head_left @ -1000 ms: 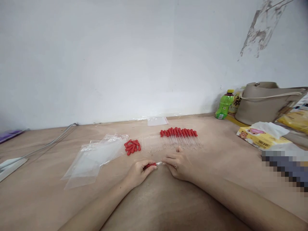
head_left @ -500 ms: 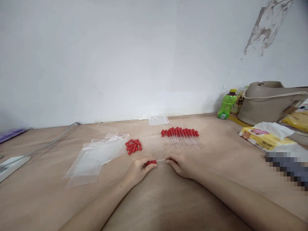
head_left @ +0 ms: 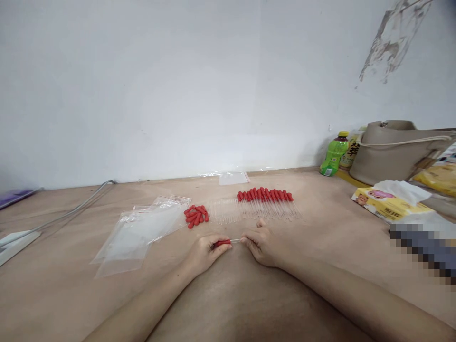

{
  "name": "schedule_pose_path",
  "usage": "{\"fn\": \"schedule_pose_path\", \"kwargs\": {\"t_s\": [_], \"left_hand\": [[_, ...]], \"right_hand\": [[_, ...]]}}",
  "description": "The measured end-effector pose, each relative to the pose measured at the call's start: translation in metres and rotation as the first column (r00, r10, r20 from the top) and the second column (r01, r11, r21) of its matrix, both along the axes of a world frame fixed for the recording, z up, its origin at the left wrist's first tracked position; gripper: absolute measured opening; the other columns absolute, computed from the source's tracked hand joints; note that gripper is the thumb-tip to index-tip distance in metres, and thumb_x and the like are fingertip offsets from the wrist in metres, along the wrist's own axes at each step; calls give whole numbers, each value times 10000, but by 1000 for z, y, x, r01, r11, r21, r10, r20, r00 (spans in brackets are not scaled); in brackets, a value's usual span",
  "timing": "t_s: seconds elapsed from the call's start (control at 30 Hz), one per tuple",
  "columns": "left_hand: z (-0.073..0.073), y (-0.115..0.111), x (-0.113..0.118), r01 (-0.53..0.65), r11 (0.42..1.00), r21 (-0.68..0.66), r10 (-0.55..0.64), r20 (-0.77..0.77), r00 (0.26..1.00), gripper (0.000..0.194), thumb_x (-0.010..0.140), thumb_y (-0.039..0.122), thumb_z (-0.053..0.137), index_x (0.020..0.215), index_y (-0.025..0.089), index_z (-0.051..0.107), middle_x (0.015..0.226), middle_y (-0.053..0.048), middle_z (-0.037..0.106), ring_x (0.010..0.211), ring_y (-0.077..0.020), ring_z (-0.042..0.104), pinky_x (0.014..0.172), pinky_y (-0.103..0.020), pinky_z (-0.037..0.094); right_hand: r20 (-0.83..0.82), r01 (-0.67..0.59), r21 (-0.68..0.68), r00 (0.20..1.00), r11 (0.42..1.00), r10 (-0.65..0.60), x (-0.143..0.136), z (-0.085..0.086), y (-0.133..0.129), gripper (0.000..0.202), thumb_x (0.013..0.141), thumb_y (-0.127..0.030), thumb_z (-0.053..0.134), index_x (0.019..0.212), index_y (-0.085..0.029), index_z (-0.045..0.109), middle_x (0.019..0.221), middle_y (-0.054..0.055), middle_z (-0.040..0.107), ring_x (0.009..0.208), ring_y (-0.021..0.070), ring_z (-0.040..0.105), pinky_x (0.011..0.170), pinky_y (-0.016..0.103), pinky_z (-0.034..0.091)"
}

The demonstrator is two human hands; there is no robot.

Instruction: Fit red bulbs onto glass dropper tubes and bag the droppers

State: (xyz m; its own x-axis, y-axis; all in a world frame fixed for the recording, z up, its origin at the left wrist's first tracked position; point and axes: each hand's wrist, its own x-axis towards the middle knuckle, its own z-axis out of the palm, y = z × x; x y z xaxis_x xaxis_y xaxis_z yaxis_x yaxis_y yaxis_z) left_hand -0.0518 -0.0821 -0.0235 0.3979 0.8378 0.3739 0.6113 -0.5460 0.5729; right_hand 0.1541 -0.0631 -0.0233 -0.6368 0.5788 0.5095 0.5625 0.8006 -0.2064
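Low over the table, my left hand [head_left: 208,249] is closed on a red rubber dropper bulb [head_left: 223,242]. A clear glass tube [head_left: 235,241] runs from the bulb's mouth to my right hand [head_left: 259,246], whose thumb and forefinger pinch it; another finger is raised. The tube's far end is hidden in that hand. Beyond my hands lies a small pile of loose red bulbs [head_left: 196,216]. Right of it is a row of bare clear tubes [head_left: 225,211], and then a row of droppers [head_left: 267,202] with red bulbs on their tubes.
Clear zip bags [head_left: 133,242] overlap at the left, near a grey cable [head_left: 89,203]. Another small bag [head_left: 233,178] lies by the wall. On the right are a green bottle [head_left: 333,156], a grey-beige bucket-shaped container [head_left: 384,156] and a yellow tissue pack [head_left: 388,204].
My right hand has shifted slightly left along the tube, closer to the bulb, and one of its fingers has lifted. My left hand keeps its hold on the bulb.
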Motion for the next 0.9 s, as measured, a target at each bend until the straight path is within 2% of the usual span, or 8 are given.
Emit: {"fn": "schedule_pose_path", "kwargs": {"t_s": [0.23, 0.37, 0.47, 0.53, 0.6, 0.67, 0.77, 0.9], "left_hand": [[-1, 1, -1, 13, 1000, 1, -13, -3, 1000, 180, 804, 305, 519, 842, 178, 640, 738, -10, 653, 649, -128, 582, 598, -211, 450], [2, 2, -2, 22, 1000, 10, -22, -13, 1000, 188, 804, 309, 515, 872, 183, 639, 761, -17, 649, 658, -131, 574, 618, -227, 452], [4, 3, -4, -20, 999, 27, 20, -15, 1000, 268, 769, 309, 559, 1005, 185, 590, 752, -11, 617, 585, -114, 533, 570, -224, 447], [4, 4, -5, -66, 997, 34, 66, -1, 998, 362, 749, 305, 581, 1087, 187, 532, 770, -8, 584, 556, -103, 502, 534, -217, 439], [4, 5, -6, -81, 996, 45, 81, -2, 997, 343, 748, 301, 579, 1069, 190, 536, 781, -8, 556, 569, -102, 491, 534, -215, 434], [4, 5, -6, -69, 997, 44, 70, -29, 997, 275, 762, 292, 560, 1016, 188, 565, 768, -7, 539, 584, -105, 492, 548, -218, 429], [4, 6, -7, -57, 997, 45, 60, -70, 996, 222, 771, 281, 546, 964, 179, 589, 729, -7, 529, 581, -111, 491, 558, -228, 417], [4, 6, -7, -56, 998, 43, 59, -88, 994, 181, 776, 282, 537, 902, 173, 609, 730, -16, 537, 577, -116, 492, 555, -234, 409]], "right_hand": [[49, 21, -31, 999, 999, -19, -2, 1, 2, 305, 877, -204, 317, 644, -151, 507, 598, -5, 565, 528, 88, 412, 665, 280, 246], [112, 13, 16, 994, 1000, -14, 1, 11, 0, 257, 858, -256, 393, 683, -166, 559, 705, 22, 585, 685, 127, 477, 688, 291, 255], [169, 18, 22, 985, 1000, -22, 7, 19, 0, 204, 822, -253, 452, 703, -178, 599, 755, 40, 592, 741, 154, 494, 695, 298, 280], [125, 94, -67, 988, 993, -85, 13, 23, 7, 204, 812, -234, 454, 701, -173, 614, 741, 43, 601, 700, 147, 509, 659, 275, 313], [25, 211, -209, 977, 955, -211, 18, 27, 19, 232, 816, -236, 431, 699, -168, 620, 695, 33, 609, 624, 129, 517, 582, 236, 330], [-40, 344, -317, 926, 884, -375, 20, 31, 35, 265, 814, -261, 415, 671, -167, 617, 625, 14, 604, 563, 118, 517, 531, 213, 331], [-15, 544, -342, 812, 766, -584, 16, 34, 59, 282, 777, -297, 448, 573, -166, 590, 572, 11, 593, 580, 123, 540, 566, 203, 355], [45, 656, -347, 726, 670, -687, 1, 30, 79, 281, 758, -313, 440, 572, -169, 595, 618, 44, 612, 636, 163, 568, 567, 231, 364]]}}
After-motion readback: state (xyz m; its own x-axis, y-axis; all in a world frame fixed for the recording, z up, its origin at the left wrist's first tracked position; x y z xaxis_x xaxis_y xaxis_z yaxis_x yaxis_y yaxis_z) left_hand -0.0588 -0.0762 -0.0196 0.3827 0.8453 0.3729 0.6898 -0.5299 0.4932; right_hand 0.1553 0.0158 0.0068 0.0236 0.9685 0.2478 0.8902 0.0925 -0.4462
